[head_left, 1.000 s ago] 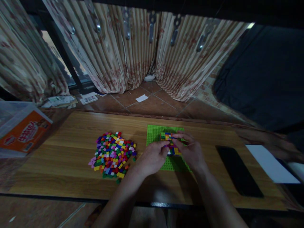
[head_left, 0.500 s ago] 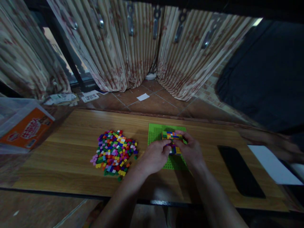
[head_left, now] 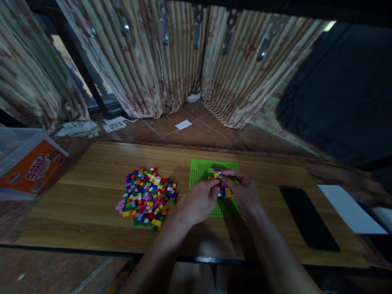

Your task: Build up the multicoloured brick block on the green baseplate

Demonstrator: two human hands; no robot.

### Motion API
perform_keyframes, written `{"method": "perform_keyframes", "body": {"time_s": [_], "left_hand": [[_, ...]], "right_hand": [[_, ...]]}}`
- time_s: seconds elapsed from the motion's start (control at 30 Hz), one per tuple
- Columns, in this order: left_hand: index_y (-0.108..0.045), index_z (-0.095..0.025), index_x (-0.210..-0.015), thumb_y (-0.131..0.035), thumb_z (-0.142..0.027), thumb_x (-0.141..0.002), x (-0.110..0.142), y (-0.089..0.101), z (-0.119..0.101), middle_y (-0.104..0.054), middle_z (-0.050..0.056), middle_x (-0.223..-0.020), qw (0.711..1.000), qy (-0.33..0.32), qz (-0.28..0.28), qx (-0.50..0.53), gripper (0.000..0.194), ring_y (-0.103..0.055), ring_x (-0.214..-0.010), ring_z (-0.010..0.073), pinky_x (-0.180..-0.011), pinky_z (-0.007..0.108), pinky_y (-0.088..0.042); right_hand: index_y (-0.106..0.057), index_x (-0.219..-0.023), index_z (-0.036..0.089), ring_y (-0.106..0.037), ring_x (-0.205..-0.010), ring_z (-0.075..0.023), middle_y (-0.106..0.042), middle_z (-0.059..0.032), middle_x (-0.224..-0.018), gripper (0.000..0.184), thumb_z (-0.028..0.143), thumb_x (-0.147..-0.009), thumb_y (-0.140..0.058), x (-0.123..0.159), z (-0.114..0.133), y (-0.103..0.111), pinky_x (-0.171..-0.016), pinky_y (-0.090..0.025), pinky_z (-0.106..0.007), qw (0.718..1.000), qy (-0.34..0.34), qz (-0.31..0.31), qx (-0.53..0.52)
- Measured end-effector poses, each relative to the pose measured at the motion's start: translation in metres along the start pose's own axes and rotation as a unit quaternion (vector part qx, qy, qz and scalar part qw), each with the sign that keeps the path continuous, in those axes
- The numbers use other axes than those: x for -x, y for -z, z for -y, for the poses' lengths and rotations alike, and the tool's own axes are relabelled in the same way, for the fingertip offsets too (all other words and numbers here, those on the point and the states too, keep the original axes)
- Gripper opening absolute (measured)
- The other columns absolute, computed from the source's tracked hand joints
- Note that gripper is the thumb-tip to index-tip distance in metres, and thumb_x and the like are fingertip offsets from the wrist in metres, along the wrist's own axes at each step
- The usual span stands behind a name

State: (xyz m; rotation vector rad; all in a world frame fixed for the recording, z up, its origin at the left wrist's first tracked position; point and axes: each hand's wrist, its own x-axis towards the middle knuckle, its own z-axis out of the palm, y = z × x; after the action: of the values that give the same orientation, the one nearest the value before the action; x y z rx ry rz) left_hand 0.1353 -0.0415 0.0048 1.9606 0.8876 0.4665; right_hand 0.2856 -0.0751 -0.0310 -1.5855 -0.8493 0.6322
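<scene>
A block built of multicoloured toy bricks (head_left: pixel 226 192) rests on a green studded baseplate (head_left: pixel 199 166), partly hidden by fingers. My left hand (head_left: pixel 200 201) is closed at the block's near left side, thumb and fingers bent against it. From the right, my right hand (head_left: pixel 247 194) grips the same block, with its fingers reaching over the top and far side. The fingertips of both hands nearly meet over the middle. Whether a small loose brick sits between them I cannot tell. Left of the baseplate lies a pile of loose bricks (head_left: pixel 147 198) in many colours.
The wooden table (head_left: pixel 92 196) carries a black flat slab (head_left: pixel 308 218) on the right, beside a white sheet (head_left: pixel 349 208). A clear plastic box with an orange label (head_left: pixel 35 169) stands at the left end. Curtains (head_left: pixel 171 73) hang beyond the table.
The view has shifted slightly. My right hand's fingers have moved a little over the block, while my left hand stays almost where it was.
</scene>
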Motion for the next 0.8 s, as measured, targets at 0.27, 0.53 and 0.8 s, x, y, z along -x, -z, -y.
{"method": "perform_keyframes", "body": {"time_s": [0.27, 0.53, 0.8], "left_hand": [[-0.067, -0.015, -0.116, -0.039, -0.024, -0.091, 0.004, 0.004, -0.002, -0.072, 0.009, -0.095, 1.000, -0.004, 0.009, -0.003, 0.039, -0.064, -0.076, 0.0192, -0.073, 0.032, -0.049], [-0.066, -0.015, -0.116, -0.046, -0.030, -0.090, 0.008, 0.040, 0.022, -0.058, -0.002, -0.060, 0.993, 0.001, -0.064, 0.103, 0.037, -0.049, -0.054, 0.0120, -0.055, 0.024, -0.041], [-0.068, -0.012, -0.104, -0.051, -0.030, -0.086, 0.018, 0.084, 0.045, -0.049, -0.004, -0.055, 0.944, 0.027, -0.278, 0.174, 0.030, -0.041, -0.048, 0.0083, -0.048, 0.020, -0.034]], "right_hand": [[-0.071, -0.089, 0.018, -0.063, -0.068, -0.0166, -0.071, -0.0050, -0.088, 0.034, 0.035, -0.060, -0.076, 0.003, 0.009, 0.001, -0.062, -0.052, -0.032, 0.996, -0.068, 0.020, -0.048], [-0.071, -0.085, 0.018, -0.061, -0.070, -0.0124, -0.069, -0.0003, -0.080, 0.022, 0.030, -0.067, -0.075, 0.001, 0.029, 0.010, -0.067, -0.049, -0.027, 0.985, 0.035, -0.120, -0.116], [-0.071, -0.088, 0.023, -0.063, -0.076, -0.0152, -0.070, -0.0008, -0.083, 0.011, 0.027, -0.086, -0.061, 0.054, 0.044, -0.036, -0.069, -0.049, -0.029, 0.972, 0.184, 0.125, 0.081]]}}
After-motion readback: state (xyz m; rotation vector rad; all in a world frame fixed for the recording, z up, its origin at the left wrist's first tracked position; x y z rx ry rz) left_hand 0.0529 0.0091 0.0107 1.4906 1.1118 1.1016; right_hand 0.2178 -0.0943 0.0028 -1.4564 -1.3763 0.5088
